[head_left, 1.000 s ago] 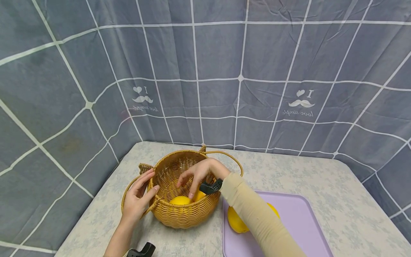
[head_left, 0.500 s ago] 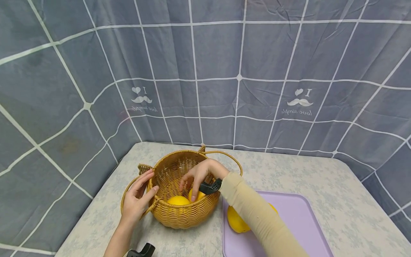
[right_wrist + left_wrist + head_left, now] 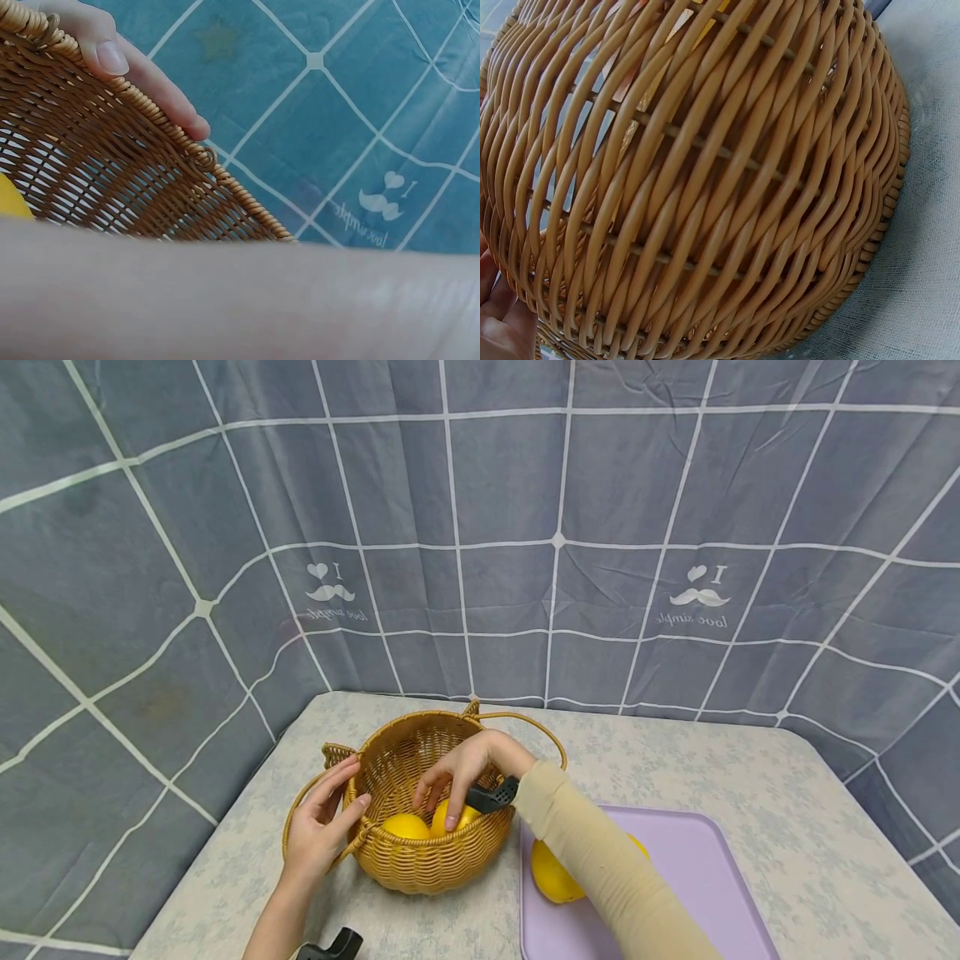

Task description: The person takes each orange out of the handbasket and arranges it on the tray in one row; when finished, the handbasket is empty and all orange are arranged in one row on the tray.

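A tan wicker basket [image 3: 420, 870] with two loop handles stands on the table, its opening tilted toward the back. My left hand [image 3: 318, 822] holds its left rim, thumb toward the inside; the left wrist view is filled by the woven wall [image 3: 705, 180]. Inside the basket, my right hand [image 3: 467, 768] has its thumb against a lemon [image 3: 442, 818], fingers bent around the far side and partly hidden. A second lemon [image 3: 406, 827] touches that one on the left. In the right wrist view my forearm covers the right hand's fingers.
A lilac tray [image 3: 693, 860] lies right of the basket. On it sits a lemon [image 3: 553, 875], with more yellow [image 3: 639, 843] showing behind my right sleeve. A grey checked curtain [image 3: 510, 585] hangs behind the table.
Inside the basket the left lemon has shifted left. The lemon under my right thumb has come more into sight and also moved slightly left. My left hand stays on the rim.
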Demonstrator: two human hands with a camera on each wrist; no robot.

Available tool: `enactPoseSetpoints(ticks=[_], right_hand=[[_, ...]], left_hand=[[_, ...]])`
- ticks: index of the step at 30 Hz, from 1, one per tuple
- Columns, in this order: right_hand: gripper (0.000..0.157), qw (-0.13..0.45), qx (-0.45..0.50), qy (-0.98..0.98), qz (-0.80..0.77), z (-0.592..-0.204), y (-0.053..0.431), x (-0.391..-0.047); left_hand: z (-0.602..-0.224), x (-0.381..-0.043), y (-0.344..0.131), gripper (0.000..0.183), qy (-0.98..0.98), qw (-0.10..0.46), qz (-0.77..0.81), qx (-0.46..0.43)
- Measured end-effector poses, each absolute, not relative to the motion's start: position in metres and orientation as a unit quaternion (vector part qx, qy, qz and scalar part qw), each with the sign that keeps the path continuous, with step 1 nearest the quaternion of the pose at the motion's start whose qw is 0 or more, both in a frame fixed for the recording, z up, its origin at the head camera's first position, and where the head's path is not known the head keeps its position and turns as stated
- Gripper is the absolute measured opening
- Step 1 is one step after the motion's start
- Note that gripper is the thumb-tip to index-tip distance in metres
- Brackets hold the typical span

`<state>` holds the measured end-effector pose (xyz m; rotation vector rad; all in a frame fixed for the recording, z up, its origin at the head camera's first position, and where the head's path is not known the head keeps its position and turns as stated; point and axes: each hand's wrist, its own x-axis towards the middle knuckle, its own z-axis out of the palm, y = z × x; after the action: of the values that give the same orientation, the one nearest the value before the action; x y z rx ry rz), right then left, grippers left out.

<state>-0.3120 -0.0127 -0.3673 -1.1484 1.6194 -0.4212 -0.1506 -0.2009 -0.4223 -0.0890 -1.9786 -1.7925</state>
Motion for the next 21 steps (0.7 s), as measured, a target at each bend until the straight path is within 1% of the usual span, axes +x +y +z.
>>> enactPoseSetpoints(ticks=[5, 12, 21], right_hand=[[0.059, 0.541, -0.467, 0.674, -0.187, -0.3671, -0.0117, -0.3124], [0.049, 0.561, -0.446, 0.666, -0.210, -0.3677, -0.0123, -0.3128], [0.049, 0.571, -0.471, 0.641, -0.203, -0.3678, -0.0127, -0.3133]], left_hand=[[-0.4227, -0.1511, -0.2012, 0.044, -0.720, 0.231, -0.653, -0.034], [-0.4221, -0.1514, -0.2015, 0.043, -0.723, 0.230, -0.651, -0.035], [-0.4213, -0.1512, -0.2013, 0.044, -0.723, 0.227, -0.651, -0.035]])
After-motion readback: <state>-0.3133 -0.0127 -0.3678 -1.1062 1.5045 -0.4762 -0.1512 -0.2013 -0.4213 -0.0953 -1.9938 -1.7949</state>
